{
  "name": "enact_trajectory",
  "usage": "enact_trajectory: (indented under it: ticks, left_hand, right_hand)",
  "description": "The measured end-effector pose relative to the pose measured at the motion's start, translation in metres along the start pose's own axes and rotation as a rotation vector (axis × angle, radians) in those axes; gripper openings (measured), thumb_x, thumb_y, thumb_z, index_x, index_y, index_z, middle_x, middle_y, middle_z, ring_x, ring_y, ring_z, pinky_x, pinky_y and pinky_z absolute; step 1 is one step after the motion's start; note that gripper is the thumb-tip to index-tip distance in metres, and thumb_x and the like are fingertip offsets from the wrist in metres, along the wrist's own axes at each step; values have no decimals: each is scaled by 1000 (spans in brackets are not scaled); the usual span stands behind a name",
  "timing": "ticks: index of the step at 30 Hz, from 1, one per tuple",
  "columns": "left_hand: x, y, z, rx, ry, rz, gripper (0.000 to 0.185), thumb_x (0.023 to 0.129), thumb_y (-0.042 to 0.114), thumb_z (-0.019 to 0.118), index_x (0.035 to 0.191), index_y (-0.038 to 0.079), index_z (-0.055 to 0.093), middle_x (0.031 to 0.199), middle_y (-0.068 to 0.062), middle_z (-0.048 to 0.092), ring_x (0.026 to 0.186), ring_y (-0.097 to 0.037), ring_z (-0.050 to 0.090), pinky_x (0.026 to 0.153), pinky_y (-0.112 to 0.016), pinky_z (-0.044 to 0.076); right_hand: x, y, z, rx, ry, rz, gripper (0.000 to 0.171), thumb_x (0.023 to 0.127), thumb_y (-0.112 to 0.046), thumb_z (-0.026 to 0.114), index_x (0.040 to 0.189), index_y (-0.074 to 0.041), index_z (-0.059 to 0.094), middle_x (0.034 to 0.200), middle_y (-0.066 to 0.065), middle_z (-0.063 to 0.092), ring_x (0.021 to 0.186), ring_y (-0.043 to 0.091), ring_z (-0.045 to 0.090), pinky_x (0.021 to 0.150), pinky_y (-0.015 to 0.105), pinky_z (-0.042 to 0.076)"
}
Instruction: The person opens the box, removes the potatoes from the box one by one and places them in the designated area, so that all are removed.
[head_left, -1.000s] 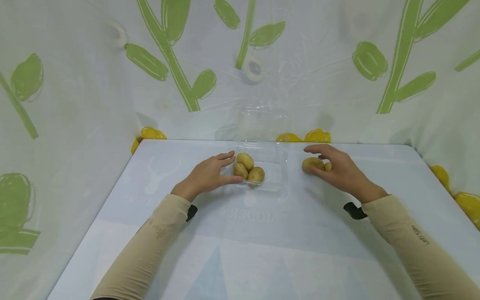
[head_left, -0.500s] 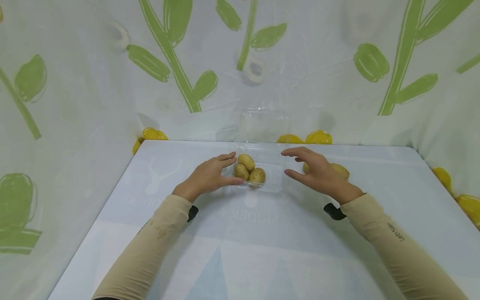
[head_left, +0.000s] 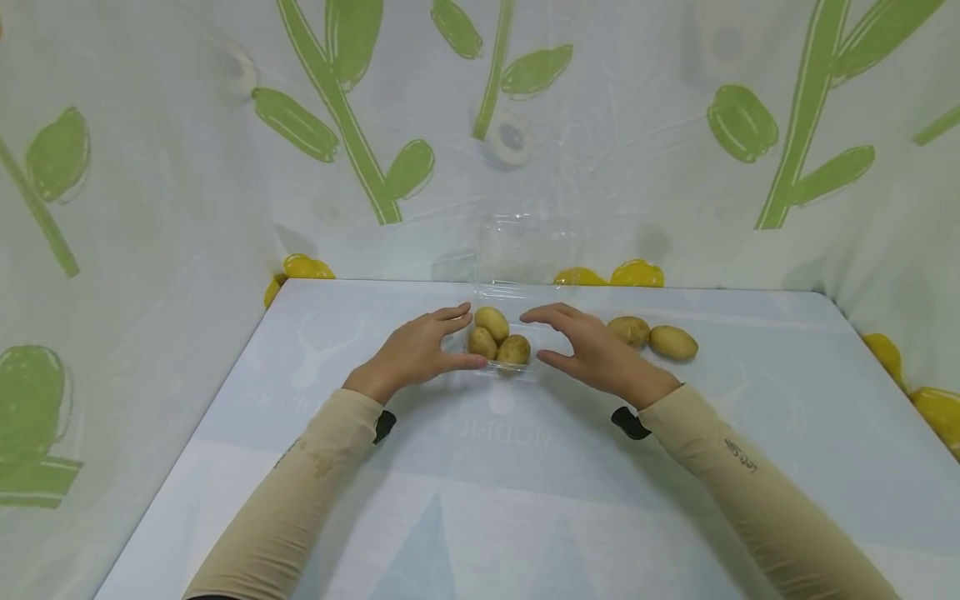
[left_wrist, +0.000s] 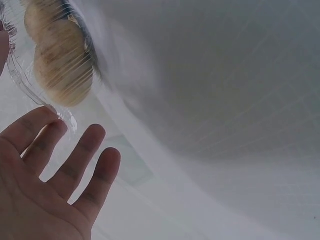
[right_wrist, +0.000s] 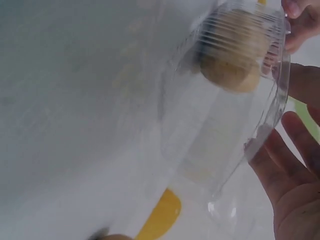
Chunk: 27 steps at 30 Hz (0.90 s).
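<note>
Both hands, left (head_left: 411, 354) and right (head_left: 592, 350), lie relaxed against the thin clear plastic clamshell tray (head_left: 542, 358) at frame centre. It looks flimsy and slippery; grip its rims, supporting the three small yellow potatoes (head_left: 497, 337)

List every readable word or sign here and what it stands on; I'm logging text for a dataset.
"MODER", seen upside down and cut off by the right hand, printed on the table.
Faint print left of it on the table: too pale to read.
Small dark lettering on the right sleeve: too small to read.
A pale deer sign on the table: no words.
</note>
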<state>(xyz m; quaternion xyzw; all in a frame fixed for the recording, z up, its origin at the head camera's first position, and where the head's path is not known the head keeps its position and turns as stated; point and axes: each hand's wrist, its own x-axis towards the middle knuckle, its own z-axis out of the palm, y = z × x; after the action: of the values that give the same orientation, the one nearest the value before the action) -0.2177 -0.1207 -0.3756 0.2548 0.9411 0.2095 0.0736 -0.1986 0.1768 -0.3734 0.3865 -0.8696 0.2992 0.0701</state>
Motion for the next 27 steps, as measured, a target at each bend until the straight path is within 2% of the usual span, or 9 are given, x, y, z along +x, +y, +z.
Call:
enact_trajectory:
  ticks: [8, 16, 23, 27]
  left_hand:
    - [-1, 1, -1, 3, -2, 9, 91, 86, 67, 69, 155, 13, 42, 164, 4, 30, 148, -28, 33, 115, -53, 34]
    - [-1, 2, -2, 7, 2, 0, 91, 86, 68, 68, 154, 14, 43, 164, 5, 31, 148, -29, 34, 115, -53, 35]
    - [-1, 1, -3, 6, -1, 10, 93, 85, 70, 67, 155, 14, 43, 164, 4, 30, 148, -30, 33, 115, -54, 34]
    - [-1, 1, -2, 1, 0, 13, 93, 85, 70, 67, 155, 13, 43, 164, 4, 30, 148, -29, 33, 115, -53, 34]
  right_hand:
    - [11, -3, 9, 23, -34, 8, 65, 86, 2, 80, 144, -10, 53, 141, 5, 58, 124, 28, 58, 101, 40, 51]
    - [18, 1, 15, 42, -96, 9, 61, 88, 3, 77, 143, -8, 55, 139, 7, 59, 125, 31, 58, 103, 42, 50]
    - [25, 1, 12, 17, -224, 0, 56, 88, 4, 76, 140, -10, 61, 141, 6, 61, 134, 26, 53, 108, 43, 45]
    - [29, -2, 11, -6, -299, -18, 50, 88, 4, 76, 135, -11, 67, 138, 6, 63, 132, 27, 54, 108, 43, 46]
